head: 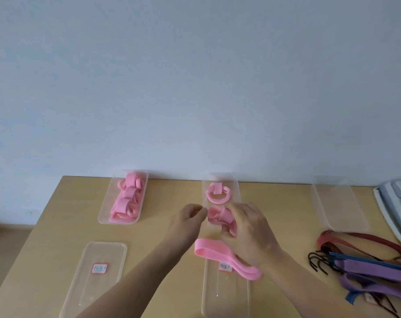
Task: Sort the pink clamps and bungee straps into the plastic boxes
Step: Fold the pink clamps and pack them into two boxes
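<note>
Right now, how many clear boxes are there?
5: far left box with pink clamps, far middle box, far right box, near left box, near middle box. Left hand and right hand hide where the middle two meet.

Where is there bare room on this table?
Bare wood lies between the full clamp box and the middle box, and between that and the empty right box. Bungee straps crowd the near right; the right hand grips a pink clamp mid-table.

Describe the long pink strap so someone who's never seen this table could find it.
On the wooden table, find the clear tray nearest you in the middle. The pink strap lies slantwise across its far end, by the right hand, which grips a pink clamp. Unlike the curled clamps in the boxes beyond, it is long, flat and stretched out.
</note>
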`<control>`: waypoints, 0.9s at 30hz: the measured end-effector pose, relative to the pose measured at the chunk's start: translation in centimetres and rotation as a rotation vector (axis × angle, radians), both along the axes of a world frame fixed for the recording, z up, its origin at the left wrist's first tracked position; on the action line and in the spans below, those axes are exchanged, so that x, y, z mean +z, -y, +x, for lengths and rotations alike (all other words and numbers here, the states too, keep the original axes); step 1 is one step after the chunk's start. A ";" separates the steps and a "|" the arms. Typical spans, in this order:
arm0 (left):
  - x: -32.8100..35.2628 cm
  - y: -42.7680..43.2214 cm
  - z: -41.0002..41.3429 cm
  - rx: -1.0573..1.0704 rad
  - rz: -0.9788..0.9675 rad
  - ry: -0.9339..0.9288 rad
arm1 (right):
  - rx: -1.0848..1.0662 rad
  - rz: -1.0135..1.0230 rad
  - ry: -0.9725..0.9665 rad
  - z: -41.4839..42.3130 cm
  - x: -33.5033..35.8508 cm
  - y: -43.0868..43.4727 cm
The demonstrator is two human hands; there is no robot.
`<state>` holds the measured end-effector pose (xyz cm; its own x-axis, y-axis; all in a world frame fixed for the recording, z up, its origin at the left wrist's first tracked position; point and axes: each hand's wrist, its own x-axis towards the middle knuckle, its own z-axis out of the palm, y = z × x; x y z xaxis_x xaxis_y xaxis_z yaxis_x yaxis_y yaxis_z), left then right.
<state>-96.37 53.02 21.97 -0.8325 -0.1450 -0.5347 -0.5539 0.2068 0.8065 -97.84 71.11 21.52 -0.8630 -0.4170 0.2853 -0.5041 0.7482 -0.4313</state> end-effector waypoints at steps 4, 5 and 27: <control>-2.8 -0.6 -2.3 0.012 -0.185 0.017 | 0.031 0.130 0.028 -4.1 -2.6 0.1; -3.4 -0.8 -2.7 0.010 -0.203 0.023 | 0.032 0.162 0.037 -4.9 -3.2 0.3; -6.9 -1.6 -3.9 0.141 -0.225 0.026 | 0.082 0.000 0.047 -9.8 -5.4 0.2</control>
<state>-100.28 54.57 15.02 -0.7823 -0.3763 -0.4964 -0.6097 0.2988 0.7342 -107.62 70.91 16.10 -0.8382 -0.4868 0.2458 -0.5432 0.7051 -0.4558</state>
